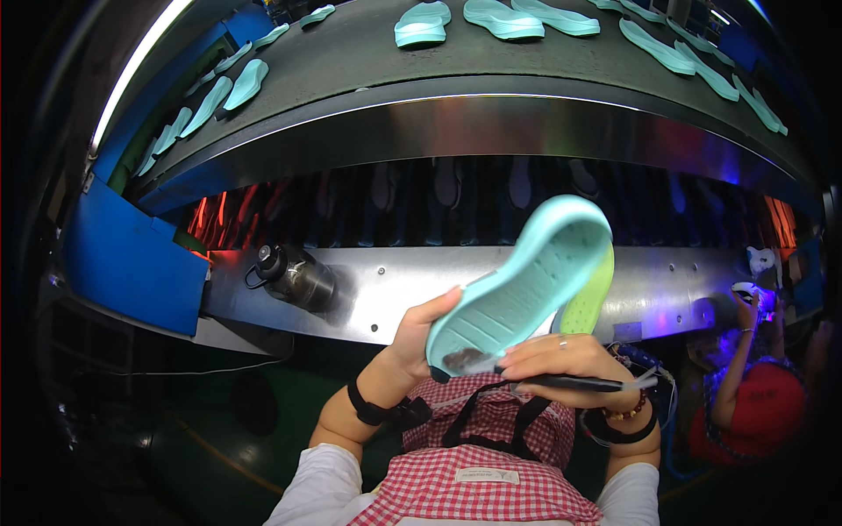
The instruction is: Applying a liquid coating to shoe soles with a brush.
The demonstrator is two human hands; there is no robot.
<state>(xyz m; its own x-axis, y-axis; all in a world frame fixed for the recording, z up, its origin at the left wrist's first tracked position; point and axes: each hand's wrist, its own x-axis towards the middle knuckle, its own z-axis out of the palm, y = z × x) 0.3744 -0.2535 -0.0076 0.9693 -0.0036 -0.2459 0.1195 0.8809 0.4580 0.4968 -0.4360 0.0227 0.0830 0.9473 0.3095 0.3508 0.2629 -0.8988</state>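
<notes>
My left hand (pixel 419 337) grips a pale teal shoe sole (pixel 524 282) by its heel edge, tread side facing me, toe pointing up and right. A yellow-green part (pixel 589 298) shows behind its right edge. A dark smear sits on the sole's heel. My right hand (pixel 561 361) holds a thin black brush-like tool (pixel 574 382) lying sideways, its tip at the heel's smear. Both hands are in front of my red-and-white checked apron (pixel 491 473).
A dark conveyor belt (pixel 368 48) curves across the top, carrying several teal soles (pixel 500 19). Below it runs a shiny metal ledge (pixel 386 285) with a dark bottle (pixel 294 276). A blue panel (pixel 132 263) stands left. Another person in red (pixel 745 412) sits at the right.
</notes>
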